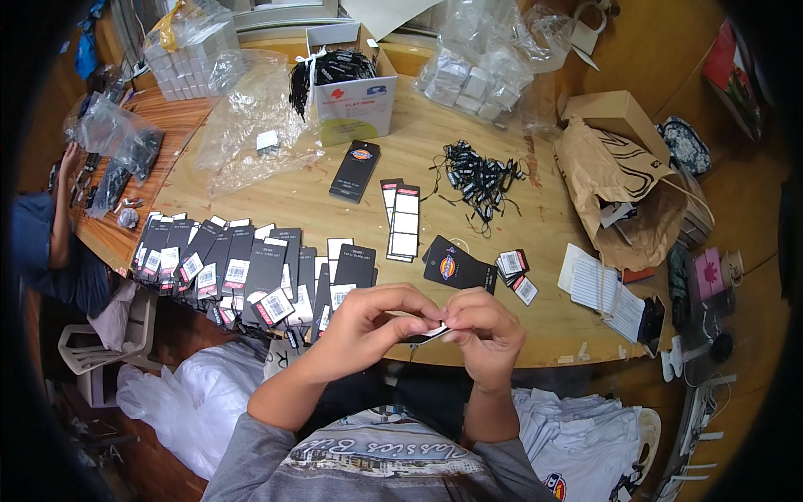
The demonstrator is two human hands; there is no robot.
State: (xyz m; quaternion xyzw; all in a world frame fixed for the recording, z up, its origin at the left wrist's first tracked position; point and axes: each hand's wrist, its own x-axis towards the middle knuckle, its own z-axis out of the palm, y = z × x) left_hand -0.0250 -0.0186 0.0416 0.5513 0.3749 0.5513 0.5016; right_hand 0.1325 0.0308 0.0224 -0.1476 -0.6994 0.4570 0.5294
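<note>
Pinching small black-and-white piece, probably folded tag but largely hidden, over near edge of desk. Left hand's fingers clamped on one side, right hand's on other. Black hang tag just beyond; tangled black tag strings farther off; barcoded tags leftward.

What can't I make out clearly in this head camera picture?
- Held piece: head view, mostly covered by the fingers.
- Paper bag: head view, its deeper contents hidden by its own wall.
- Overlapping tags: head view, lower ones covered by those on top.
- Co-worker: head view, cut off by the dark left rim.
</note>
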